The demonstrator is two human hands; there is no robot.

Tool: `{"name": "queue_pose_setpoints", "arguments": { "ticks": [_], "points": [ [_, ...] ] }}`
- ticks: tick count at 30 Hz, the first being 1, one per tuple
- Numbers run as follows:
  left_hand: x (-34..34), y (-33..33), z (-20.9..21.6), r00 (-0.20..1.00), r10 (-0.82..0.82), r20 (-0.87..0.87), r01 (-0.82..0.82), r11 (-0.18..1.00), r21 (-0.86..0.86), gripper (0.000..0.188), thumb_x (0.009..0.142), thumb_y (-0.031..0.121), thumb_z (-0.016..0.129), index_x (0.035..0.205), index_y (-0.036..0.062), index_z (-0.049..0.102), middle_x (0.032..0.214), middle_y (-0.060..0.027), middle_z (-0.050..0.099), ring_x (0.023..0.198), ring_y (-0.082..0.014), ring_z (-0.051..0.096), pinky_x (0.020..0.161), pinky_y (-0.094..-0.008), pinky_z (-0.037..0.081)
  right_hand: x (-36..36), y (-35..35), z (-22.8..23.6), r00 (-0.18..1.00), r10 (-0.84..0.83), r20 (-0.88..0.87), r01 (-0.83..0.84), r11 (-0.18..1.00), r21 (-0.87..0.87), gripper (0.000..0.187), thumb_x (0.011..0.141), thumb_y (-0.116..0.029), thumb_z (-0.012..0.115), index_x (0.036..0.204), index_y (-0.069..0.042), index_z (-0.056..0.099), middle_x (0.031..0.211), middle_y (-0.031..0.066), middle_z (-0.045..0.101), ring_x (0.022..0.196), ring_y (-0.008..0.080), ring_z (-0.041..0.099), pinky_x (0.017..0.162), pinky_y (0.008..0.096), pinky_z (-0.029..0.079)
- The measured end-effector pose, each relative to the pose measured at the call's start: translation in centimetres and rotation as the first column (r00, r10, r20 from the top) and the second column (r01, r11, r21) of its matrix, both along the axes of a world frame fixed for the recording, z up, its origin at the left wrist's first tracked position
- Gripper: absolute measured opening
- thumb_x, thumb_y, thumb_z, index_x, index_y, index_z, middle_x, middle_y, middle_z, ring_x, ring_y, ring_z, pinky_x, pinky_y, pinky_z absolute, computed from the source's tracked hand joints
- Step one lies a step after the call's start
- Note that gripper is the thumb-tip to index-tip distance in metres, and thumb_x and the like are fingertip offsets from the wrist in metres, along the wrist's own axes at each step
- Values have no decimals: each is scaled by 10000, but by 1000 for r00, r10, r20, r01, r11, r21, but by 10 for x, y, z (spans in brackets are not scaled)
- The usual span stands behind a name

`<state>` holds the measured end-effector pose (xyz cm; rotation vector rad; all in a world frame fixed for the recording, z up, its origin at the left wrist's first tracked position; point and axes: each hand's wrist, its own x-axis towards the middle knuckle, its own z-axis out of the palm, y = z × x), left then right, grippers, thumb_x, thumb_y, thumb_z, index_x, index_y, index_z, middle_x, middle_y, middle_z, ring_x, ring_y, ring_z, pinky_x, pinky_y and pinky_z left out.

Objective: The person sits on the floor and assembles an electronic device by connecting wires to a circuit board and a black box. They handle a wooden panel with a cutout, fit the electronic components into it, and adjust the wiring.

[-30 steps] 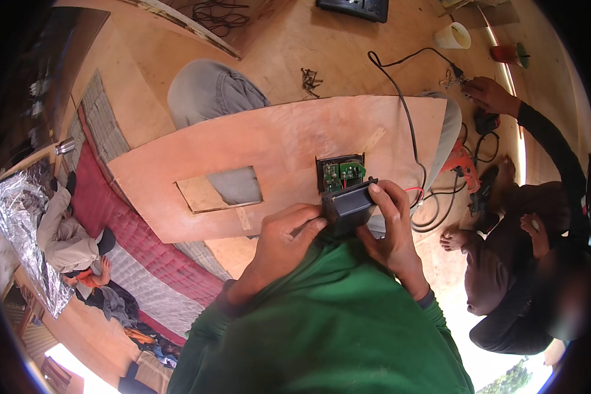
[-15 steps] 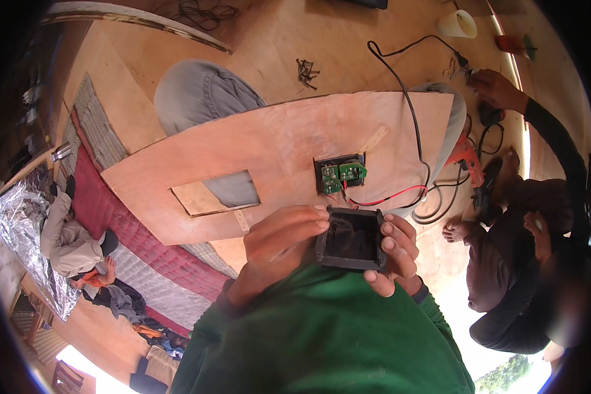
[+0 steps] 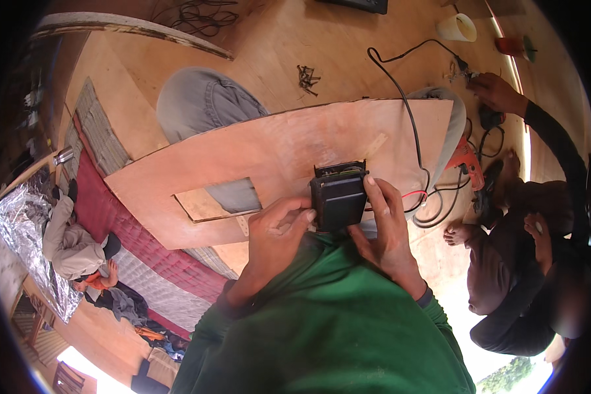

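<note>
A black plastic box cover (image 3: 340, 201), its closed back facing up, is held between my two hands. My right hand (image 3: 389, 231) grips its right side, with a finger along the upper right edge and the thumb at the bottom. At the lower left edge, the curled fingertips of my left hand (image 3: 277, 230) pinch the cover. It sits tilted at the cutout of a plywood panel (image 3: 282, 148) lying across my lap. Behind the cover, a dark frame (image 3: 340, 168) shows in the cutout; the green circuit boards are mostly hidden. A red wire (image 3: 414, 194) runs out to the right.
A black cable (image 3: 407, 98) crosses the panel, which also has a rectangular hole (image 3: 233, 197) at left. Screws (image 3: 307, 79) lie on the floor beyond. At right, a person's hand (image 3: 499, 93) is near the cable end, beside an orange drill (image 3: 466, 164).
I have turned the cover from hollow side up to back side up and moved it slightly away from me, over the circuit boards. My right hand has shifted along its right side.
</note>
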<state>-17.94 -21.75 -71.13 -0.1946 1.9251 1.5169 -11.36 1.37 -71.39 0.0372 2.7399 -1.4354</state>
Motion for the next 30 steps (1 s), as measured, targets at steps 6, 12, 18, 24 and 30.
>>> {"name": "queue_pose_setpoints", "arguments": {
  "ticks": [6, 12, 18, 24, 30],
  "points": [
    [2, 7, -6, 992, 21, -128, -28, 998, -50, 202, 1057, 24, 769, 1233, -75, 783, 1148, -131, 810, 1037, -152, 789, 907, -298, 653, -3, -4, 2, 996, -53, 71, 51, 998, 33, 1112, 741, 78, 919, 1720, -66, 411, 1476, 250, 527, 1271, 412, 624, 988, 457, 604],
    [2, 16, -5, 991, 76, -107, -85, 993, -81, 206, 1047, 23, 785, 1230, -71, 791, 1122, -120, 809, 999, -146, 789, 865, -288, 649, -8, -4, 7, 988, -73, 133, 70, 997, 23, 1088, 774, 78, 894, 1733, -100, 411, 1459, 230, 483, 1190, 389, 621, 988, 453, 583],
    [5, 18, -11, 981, 89, -173, -104, 991, -81, 179, 1043, 15, 788, 1200, -71, 790, 1081, -97, 807, 924, -116, 770, 820, -266, 636, -12, -1, 8, 989, -47, 143, 43, 999, 29, 1109, 758, 101, 862, 1744, -101, 396, 1452, 235, 484, 1189, 392, 616, 996, 458, 573],
    [-8, 18, 10, 868, -232, -438, 78, 937, -341, 482, 940, 79, 894, 1382, -7, 722, 1333, -190, 737, 1127, -226, 751, 907, -374, 619, -13, 3, 10, 981, -52, 185, 63, 997, -50, 1049, 802, 72, 819, 1741, -94, 382, 1476, 243, 501, 1222, 426, 640, 991, 458, 578],
    [-35, 28, 21, 357, -741, -569, 427, 671, -606, 947, 797, 161, 960, 1637, 69, 533, 1607, -180, 576, 1526, -405, 514, 1264, -580, 387, -3, 4, 5, 984, -94, 154, 117, 983, -145, 1025, 857, 15, 814, 1753, -81, 325, 1490, 251, 504, 1295, 451, 608, 1053, 482, 571]
  ]
}}
